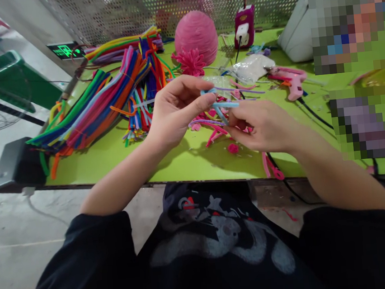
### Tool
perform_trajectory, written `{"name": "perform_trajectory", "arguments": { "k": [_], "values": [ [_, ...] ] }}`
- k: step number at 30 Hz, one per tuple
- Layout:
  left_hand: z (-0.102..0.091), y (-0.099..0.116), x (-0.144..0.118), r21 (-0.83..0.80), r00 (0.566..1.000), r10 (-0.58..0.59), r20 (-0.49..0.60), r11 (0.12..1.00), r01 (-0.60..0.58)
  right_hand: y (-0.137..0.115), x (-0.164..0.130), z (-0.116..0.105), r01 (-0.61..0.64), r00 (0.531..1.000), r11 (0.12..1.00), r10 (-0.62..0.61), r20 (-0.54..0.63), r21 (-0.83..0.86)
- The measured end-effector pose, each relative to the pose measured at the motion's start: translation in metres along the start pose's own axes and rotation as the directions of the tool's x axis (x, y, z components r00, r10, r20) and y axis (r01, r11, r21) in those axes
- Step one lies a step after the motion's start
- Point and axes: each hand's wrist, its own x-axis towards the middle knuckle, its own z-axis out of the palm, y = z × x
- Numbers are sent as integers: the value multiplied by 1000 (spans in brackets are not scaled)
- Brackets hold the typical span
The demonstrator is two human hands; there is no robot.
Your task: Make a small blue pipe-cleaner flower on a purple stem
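Left hand [177,112] pinches the light-blue fuzzy stem [228,105] above the green table [184,163], right hand [262,126] gripping its near part. Slacken that left pinch and the bends could spring loose!

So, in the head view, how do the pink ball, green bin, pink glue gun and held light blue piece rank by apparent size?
1. Green bin
2. Pink ball
3. Pink glue gun
4. Light blue piece, by visible area; fingers partly cover it.

Left grip [176,112], right grip [262,126] both pinched, close together; forearms [125,171] angled inward.
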Motion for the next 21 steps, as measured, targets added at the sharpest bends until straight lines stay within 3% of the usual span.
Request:
{"name": "perform_trajectory", "arguments": {
  "k": [11, 14, 21],
  "values": [
    [-2, -4, 2, -10, 993, 109, -38, 994, -110, 0, -2, -7, 2, 995, 990, 12, 100, -142],
    [-3, -2, 1, 14, 995, 91, -30, 996, -91, 0, -2, -8, -12, 991, 983, 36, 131, -183],
    [-7, 2, 5, -10, 992, 128, -8, 992, -128, 11, -9, -20, -54, 994, 980, 71, 83, -192]
  ]
}}
